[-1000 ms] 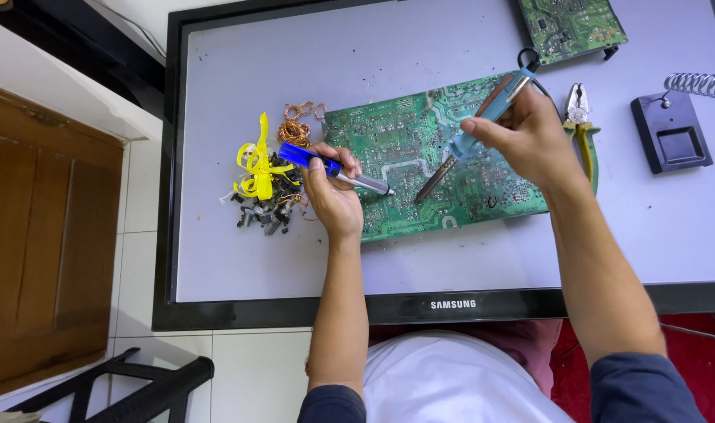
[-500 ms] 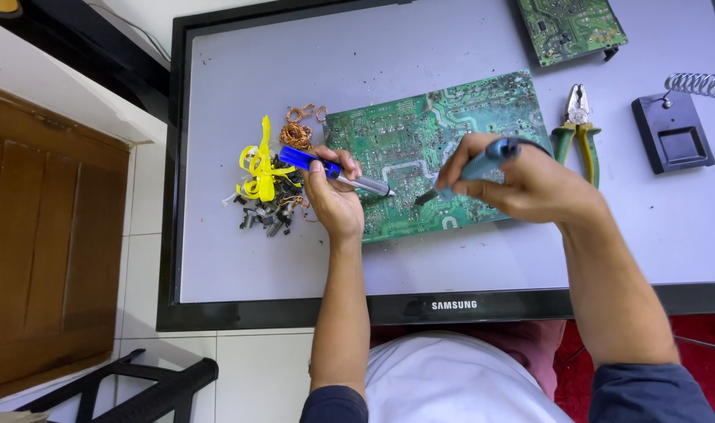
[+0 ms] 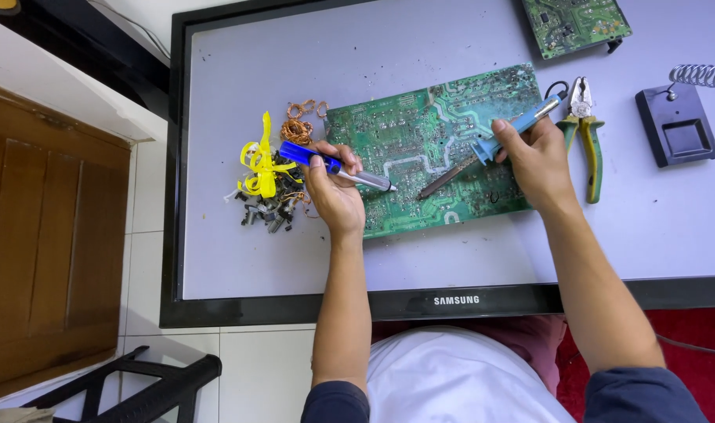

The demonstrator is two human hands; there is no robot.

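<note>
A large green circuit board lies solder side up on the pale panel of a flat screen used as a work surface. My left hand grips a blue and silver desoldering pump, its tip over the board's middle. My right hand holds a blue-handled soldering iron; its dark tip rests on the board just right of the pump's tip.
A heap of removed dark parts, yellow strips and copper wire coils lies left of the board. Green-handled pliers and a black iron stand sit to the right. A second board lies top right. Black chair stands below left.
My right hand has swung the soldering iron about: it dipped low over the board half a second ago, and now the handle points up right again with the tip on the board. The left hand stayed put.
</note>
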